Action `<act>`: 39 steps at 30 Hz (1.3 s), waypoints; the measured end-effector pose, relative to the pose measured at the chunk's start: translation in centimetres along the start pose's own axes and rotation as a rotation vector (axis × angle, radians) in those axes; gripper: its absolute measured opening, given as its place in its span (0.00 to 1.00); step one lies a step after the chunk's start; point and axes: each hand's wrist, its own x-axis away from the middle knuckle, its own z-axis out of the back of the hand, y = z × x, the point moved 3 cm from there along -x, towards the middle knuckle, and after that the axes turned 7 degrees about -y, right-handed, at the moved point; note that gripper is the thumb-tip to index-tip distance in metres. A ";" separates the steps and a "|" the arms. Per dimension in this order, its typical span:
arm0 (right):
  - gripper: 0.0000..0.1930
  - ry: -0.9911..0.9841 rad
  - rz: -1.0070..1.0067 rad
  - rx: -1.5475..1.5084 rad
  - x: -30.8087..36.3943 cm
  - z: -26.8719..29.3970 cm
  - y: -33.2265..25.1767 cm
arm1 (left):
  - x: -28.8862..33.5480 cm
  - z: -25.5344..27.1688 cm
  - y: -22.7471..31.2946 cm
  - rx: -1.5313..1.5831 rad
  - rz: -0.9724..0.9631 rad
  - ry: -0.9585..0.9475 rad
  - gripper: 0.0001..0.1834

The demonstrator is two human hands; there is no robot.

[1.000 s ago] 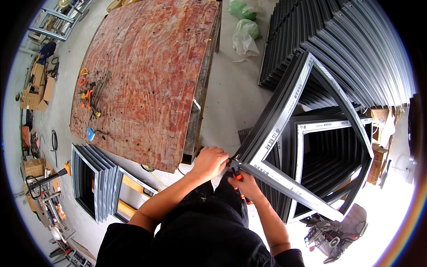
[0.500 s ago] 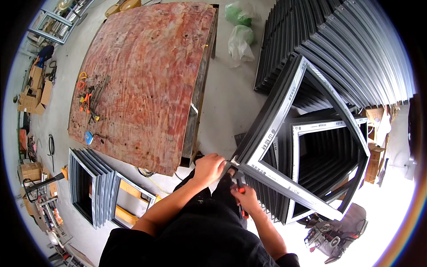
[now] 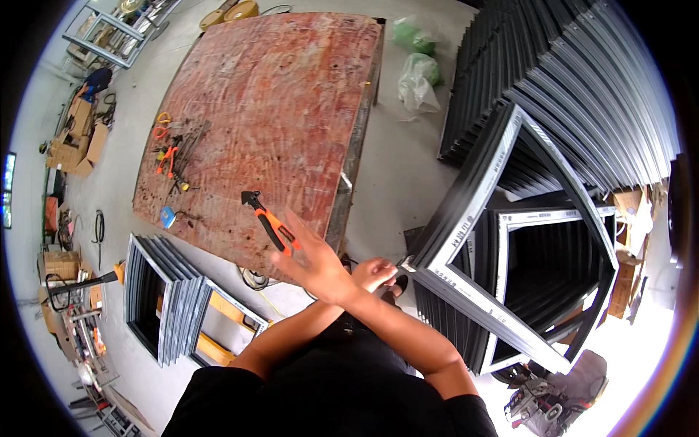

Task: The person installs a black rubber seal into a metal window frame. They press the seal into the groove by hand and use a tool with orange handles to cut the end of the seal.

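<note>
Worktop (image 3: 269,109), broad, red-brown and scuffed, fills the middle of the view, with tall layered stacks of dark bars (image 3: 568,80) beyond it on the right. Nearer on that side, a tilted dark frame (image 3: 495,313) with a pale labelled face leans before other frames (image 3: 502,255), one corner toward the person. Grey frames (image 3: 175,306) stand on the floor to the left. The person's forearms cross. The right grip (image 3: 320,264) is over the worktop's near edge, fingers spread and slack rather than clenched. The left grip (image 3: 373,274) is just beside the dark frame's corner, fingers curled; whether it touches the frame or pinches something, I cannot tell. Orange-and-black pliers (image 3: 268,222) are at the right fingers, over the worktop, head pointing away; whether they rest fully on it is unclear. I judge the pliers' use done for the moment, while handwork at that corner may remain; how many frames are finished does not show. Smallest, a blue item (image 3: 168,216) lies near the worktop's left corner
</note>
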 end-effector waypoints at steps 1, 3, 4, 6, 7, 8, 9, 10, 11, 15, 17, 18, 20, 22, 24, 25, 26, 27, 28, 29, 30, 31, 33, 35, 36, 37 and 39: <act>0.31 0.010 0.076 -0.019 1.1 0.3 -0.7 | 0.0 -0.2 -0.1 0.056 0.005 -0.020 0.14; 0.23 0.026 0.066 0.019 3.9 2.1 -1.7 | 0.6 -0.6 -0.3 0.179 -0.022 0.012 0.14; 0.16 0.156 -0.055 0.162 6.3 3.3 -0.2 | 0.3 -0.7 -1.0 0.243 -0.040 0.042 0.13; 0.09 0.466 -0.066 0.274 11.4 6.6 1.1 | 0.0 -0.3 -0.8 0.247 -0.186 -0.011 0.12; 0.07 0.601 -0.193 0.102 14.0 7.8 1.9 | -0.1 -0.2 0.8 0.002 0.129 -0.050 0.11; 0.07 0.738 -0.272 0.089 16.9 8.8 3.7 | -0.3 0.0 1.4 0.069 0.159 -0.111 0.11; 0.07 0.757 -0.364 0.126 19.6 9.2 6.0 | -0.5 0.0 1.8 0.135 0.193 -0.176 0.11; 0.10 0.779 -0.458 0.165 21.7 9.4 8.4 | -0.5 -0.4 1.9 0.201 0.228 -0.246 0.12; 0.14 0.718 -0.483 0.172 22.3 8.8 9.9 | -0.4 -0.9 2.5 0.271 0.251 -0.212 0.12; 0.22 0.413 -0.606 0.016 22.6 4.6 16.6 | -1.1 -0.7 2.1 0.259 0.340 -0.136 0.11; 0.17 0.340 -0.643 -0.181 23.0 3.8 16.8 | -1.5 -0.9 2.2 0.252 0.352 -0.180 0.11; 0.14 0.357 -0.598 -0.304 21.9 4.1 13.6 | -1.5 -0.6 2.2 0.255 0.355 -0.188 0.11; 0.10 0.464 -0.564 -0.633 22.0 4.7 11.1 | -1.6 -0.7 3.8 0.106 0.371 -0.201 0.12; 0.09 0.603 -0.574 -1.056 22.4 5.2 9.9 | -2.6 0.0 3.3 0.130 0.430 -0.208 0.14; 0.10 0.581 -0.691 -1.221 22.2 5.9 9.7 | -3.4 0.2 2.6 -0.047 0.365 -0.211 0.15; 0.11 0.517 -0.688 -1.351 22.4 6.2 10.0 | -3.6 0.1 2.5 -0.132 0.346 -0.205 0.15; 0.11 0.448 -0.684 -1.479 22.5 6.3 10.2 | -3.8 0.1 2.4 -0.215 0.326 -0.198 0.15; 0.12 0.353 -0.730 -1.526 22.1 5.9 10.4 | -4.0 0.2 2.0 -0.231 0.300 -0.192 0.15; 0.13 0.236 -0.702 -1.640 21.8 5.3 10.6 | -4.2 0.2 1.6 -0.246 0.273 -0.186 0.14; 0.13 0.218 -0.709 -1.663 21.6 4.7 10.8 | -4.3 0.4 1.2 -0.261 0.245 -0.178 0.14; 0.13 0.208 -0.714 -1.689 21.3 4.3 10.9 | -4.2 0.0 2.0 -0.287 0.271 -0.187 0.14; 0.13 0.211 -0.692 -1.685 21.2 4.1 11.1 | -3.6 -0.7 3.6 -0.311 0.295 -0.191 0.14; 0.13 0.237 -0.694 -1.695 21.3 4.0 11.2 | -3.4 -0.8 4.0 -0.258 0.324 -0.208 0.15; 0.13 0.226 -0.699 -1.698 21.3 3.8 11.1 | -3.5 0.2 2.8 -0.107 0.331 -0.235 0.16; 0.13 0.212 -0.699 -1.701 21.1 3.8 11.0 | -3.4 0.1 3.2 -0.144 0.363 -0.255 0.16; 0.13 0.198 -0.699 -1.702 20.9 3.9 10.9 | -3.4 0.1 4.3 -0.181 0.394 -0.276 0.16; 0.13 0.133 -0.645 -1.809 19.9 3.5 10.8 | -3.6 0.4 4.5 -0.187 0.453 -0.313 0.17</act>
